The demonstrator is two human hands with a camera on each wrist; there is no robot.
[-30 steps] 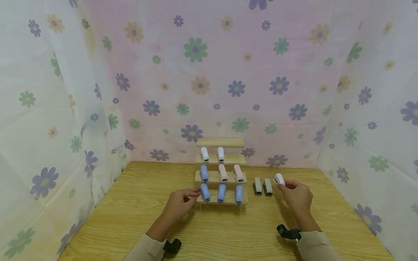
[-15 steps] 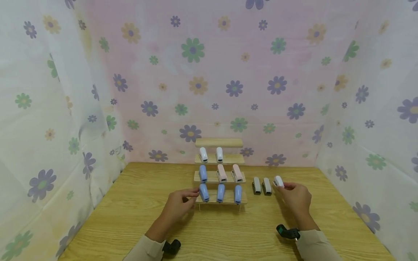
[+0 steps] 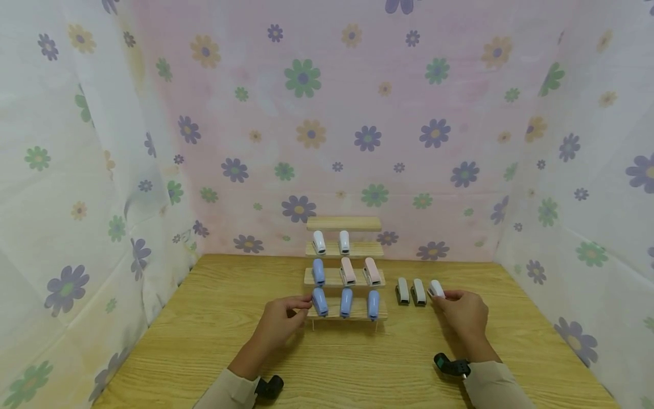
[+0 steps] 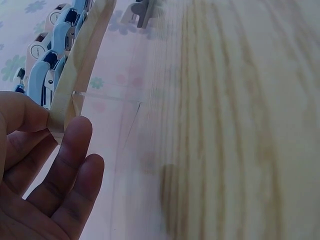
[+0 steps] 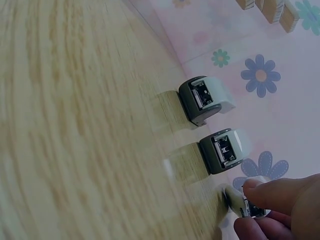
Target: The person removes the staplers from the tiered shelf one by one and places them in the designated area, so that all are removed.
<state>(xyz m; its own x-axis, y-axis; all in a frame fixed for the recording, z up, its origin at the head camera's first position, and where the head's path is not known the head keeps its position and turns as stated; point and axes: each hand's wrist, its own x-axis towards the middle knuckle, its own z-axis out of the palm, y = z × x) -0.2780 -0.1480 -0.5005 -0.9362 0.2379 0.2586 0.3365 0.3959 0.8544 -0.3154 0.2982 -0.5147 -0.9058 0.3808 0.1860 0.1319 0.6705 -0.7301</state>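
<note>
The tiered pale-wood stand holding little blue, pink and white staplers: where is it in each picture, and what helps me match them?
Head: the tiered pale-wood stand sits below centre, slightly right.
Left wrist: upper left, a shelf slants up, with blue staplers along it.
Right wrist: near the top right corner, only shelf ends.
Shared landmark: the pink flower-printed cloth behind.

Fabric walls (image 3: 334,108) w/ flwrs (back pinkish); wood-grain tbl (image 3: 240,281) below.
</note>
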